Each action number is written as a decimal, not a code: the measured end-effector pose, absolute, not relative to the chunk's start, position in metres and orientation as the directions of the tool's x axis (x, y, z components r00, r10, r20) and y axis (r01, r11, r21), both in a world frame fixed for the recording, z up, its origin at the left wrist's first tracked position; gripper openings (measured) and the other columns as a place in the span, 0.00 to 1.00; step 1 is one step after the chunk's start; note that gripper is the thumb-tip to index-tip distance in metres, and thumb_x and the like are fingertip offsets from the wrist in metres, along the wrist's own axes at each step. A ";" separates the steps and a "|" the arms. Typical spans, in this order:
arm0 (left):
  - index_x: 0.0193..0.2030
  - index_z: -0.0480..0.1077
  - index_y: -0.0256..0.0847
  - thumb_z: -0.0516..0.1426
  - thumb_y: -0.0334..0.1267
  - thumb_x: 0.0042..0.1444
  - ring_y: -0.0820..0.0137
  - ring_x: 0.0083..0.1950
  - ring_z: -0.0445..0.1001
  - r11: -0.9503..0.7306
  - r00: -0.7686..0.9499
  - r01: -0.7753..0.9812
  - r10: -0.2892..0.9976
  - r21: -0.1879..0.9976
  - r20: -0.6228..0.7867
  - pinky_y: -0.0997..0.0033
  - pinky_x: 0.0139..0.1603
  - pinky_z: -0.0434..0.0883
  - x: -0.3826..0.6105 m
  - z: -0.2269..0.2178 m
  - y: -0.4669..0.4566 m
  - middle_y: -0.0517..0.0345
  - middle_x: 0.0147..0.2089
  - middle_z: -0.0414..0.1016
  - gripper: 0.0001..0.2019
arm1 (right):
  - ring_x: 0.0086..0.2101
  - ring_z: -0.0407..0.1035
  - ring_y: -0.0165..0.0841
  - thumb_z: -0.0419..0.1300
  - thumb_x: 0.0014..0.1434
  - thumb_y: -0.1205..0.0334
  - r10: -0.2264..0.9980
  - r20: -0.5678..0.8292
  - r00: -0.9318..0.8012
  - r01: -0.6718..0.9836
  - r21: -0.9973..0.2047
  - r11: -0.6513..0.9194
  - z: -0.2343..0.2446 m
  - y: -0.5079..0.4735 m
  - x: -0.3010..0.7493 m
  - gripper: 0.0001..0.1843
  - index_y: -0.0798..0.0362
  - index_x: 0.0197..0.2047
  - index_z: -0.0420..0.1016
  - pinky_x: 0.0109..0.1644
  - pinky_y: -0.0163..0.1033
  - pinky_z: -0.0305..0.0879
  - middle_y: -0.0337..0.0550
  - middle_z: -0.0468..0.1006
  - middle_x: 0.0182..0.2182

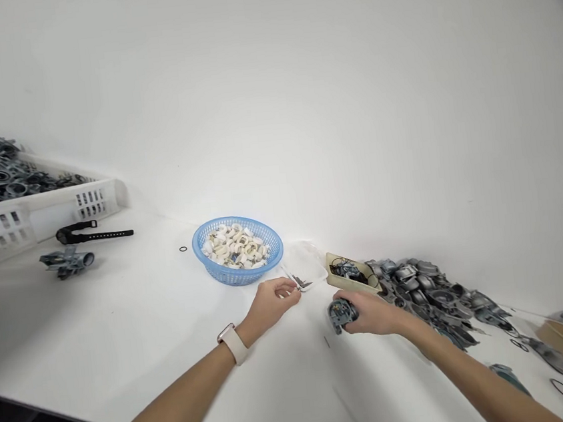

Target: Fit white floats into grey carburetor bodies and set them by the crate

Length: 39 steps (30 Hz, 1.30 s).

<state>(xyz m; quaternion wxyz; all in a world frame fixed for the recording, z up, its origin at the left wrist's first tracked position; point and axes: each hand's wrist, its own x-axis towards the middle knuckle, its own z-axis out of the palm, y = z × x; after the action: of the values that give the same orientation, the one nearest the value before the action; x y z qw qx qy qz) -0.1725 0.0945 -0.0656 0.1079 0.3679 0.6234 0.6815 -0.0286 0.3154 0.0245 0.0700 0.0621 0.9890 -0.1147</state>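
My left hand (273,300), with a pale watch on its wrist, is pinched shut at the near edge of a small clear tray (313,276). A tiny part seems to show at the fingertips, too small to make out. Inside the tray lie several thin dark pieces (301,281). To the right, my right hand (370,312) grips a grey metal carburetor body (341,313) above the table, its open round side facing me. Behind my left hand stands a blue basket (241,277) filled with white and cream ring-shaped plastic parts (237,246).
A cream box (357,282) holds small metal parts beside a heap of grey metal covers (431,296). At left are a white crate (45,216) of carburetor bodies, a black wristwatch (77,234) and a loose carburetor (68,261). A black O-ring (183,249) lies near the basket.
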 end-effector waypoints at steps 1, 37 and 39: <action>0.42 0.78 0.40 0.62 0.42 0.54 0.64 0.38 0.77 -0.165 -0.690 0.429 0.575 0.888 0.440 0.66 0.42 0.71 -0.169 -0.066 0.093 0.53 0.38 0.82 0.11 | 0.37 0.72 0.39 0.65 0.48 0.62 0.101 -0.113 -0.988 0.133 -0.329 0.935 0.019 0.312 -0.027 0.22 0.49 0.49 0.74 0.37 0.38 0.63 0.42 0.78 0.39; 0.41 0.75 0.45 0.61 0.36 0.58 0.68 0.38 0.78 0.017 -0.371 0.887 0.618 0.461 0.693 0.69 0.40 0.71 -0.152 -0.073 0.094 0.62 0.39 0.81 0.05 | 0.28 0.75 0.33 0.56 0.62 0.74 0.175 0.154 -0.973 0.204 0.198 0.959 -0.093 0.218 -0.010 0.12 0.54 0.31 0.77 0.25 0.37 0.42 0.44 0.81 0.29; 0.41 0.75 0.45 0.61 0.36 0.58 0.67 0.40 0.78 0.020 -0.361 0.894 0.624 0.448 0.693 0.68 0.41 0.71 -0.152 -0.071 0.093 0.62 0.40 0.82 0.05 | 0.26 0.74 0.32 0.58 0.58 0.77 0.027 0.180 -0.983 0.073 0.256 0.964 -0.093 0.224 -0.010 0.10 0.57 0.29 0.76 0.25 0.36 0.46 0.46 0.80 0.26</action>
<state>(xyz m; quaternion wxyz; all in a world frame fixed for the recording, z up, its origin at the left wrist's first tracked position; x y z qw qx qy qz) -0.1516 0.0932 -0.0713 -0.1533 0.5439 0.6974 0.4407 -0.0097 0.2239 -0.0930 -0.0878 0.0253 0.9870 0.1321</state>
